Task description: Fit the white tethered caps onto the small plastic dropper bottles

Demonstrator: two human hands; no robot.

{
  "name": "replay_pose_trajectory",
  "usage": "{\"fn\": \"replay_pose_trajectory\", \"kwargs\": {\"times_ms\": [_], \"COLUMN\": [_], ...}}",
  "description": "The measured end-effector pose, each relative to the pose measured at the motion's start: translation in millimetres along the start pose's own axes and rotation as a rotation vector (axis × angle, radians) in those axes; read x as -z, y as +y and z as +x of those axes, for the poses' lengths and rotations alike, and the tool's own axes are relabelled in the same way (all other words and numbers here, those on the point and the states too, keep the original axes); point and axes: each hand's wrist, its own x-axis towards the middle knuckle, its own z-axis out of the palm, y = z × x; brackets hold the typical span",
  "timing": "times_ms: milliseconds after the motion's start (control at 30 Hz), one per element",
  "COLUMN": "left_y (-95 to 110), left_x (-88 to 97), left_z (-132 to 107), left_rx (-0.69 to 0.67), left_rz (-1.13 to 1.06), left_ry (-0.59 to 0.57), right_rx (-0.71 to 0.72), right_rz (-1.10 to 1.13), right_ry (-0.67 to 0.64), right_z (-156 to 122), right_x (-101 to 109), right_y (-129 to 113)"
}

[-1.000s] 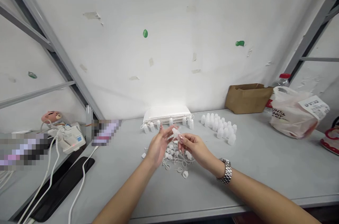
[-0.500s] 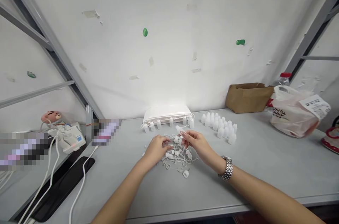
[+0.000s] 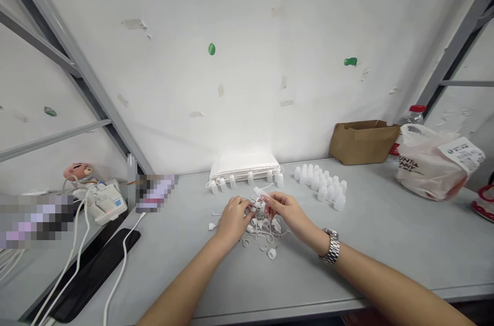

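Observation:
My right hand (image 3: 284, 210), with a metal watch on the wrist, pinches a small white bottle (image 3: 257, 192) above a pile of white caps with loops (image 3: 262, 231) on the grey table (image 3: 386, 243). My left hand (image 3: 234, 218) rests palm down on the left side of that pile, its fingers curled over the caps; what it grips, if anything, is hidden. A row of small white bottles (image 3: 247, 179) stands in front of a white box (image 3: 244, 164). A cluster of several more white bottles (image 3: 322, 186) stands to the right.
A brown paper bag (image 3: 363, 141), a water bottle with a red cap (image 3: 411, 116) and a plastic bag (image 3: 432, 164) sit at the back right. White cables (image 3: 116, 274), a black pad (image 3: 92, 274) and a white device (image 3: 102, 202) lie at the left. Grey shelf struts frame both sides.
My left hand dropped from beside the held bottle down onto the cap pile and closed its fingers there. My right hand stayed put with the bottle.

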Motion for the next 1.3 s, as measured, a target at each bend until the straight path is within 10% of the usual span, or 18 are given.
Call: {"fn": "replay_pose_trajectory", "kwargs": {"times_ms": [533, 1000, 1300], "left_y": [6.1, 9.1, 12.4], "left_x": [15.8, 19.3, 32.5], "left_z": [2.8, -2.2, 3.5], "left_rx": [0.138, -0.008, 0.207], "left_rz": [-0.456, -0.311, -0.815], "left_ry": [0.126, 0.274, 0.092], "right_rx": [0.045, 0.064, 0.093], "right_rz": [-0.230, -0.350, -0.265], "right_ry": [0.085, 0.048, 0.001], "right_z": [9.8, 7.4, 6.7], "right_x": [8.7, 7.2, 8.9], "right_y": [15.3, 20.4, 9.8]}}
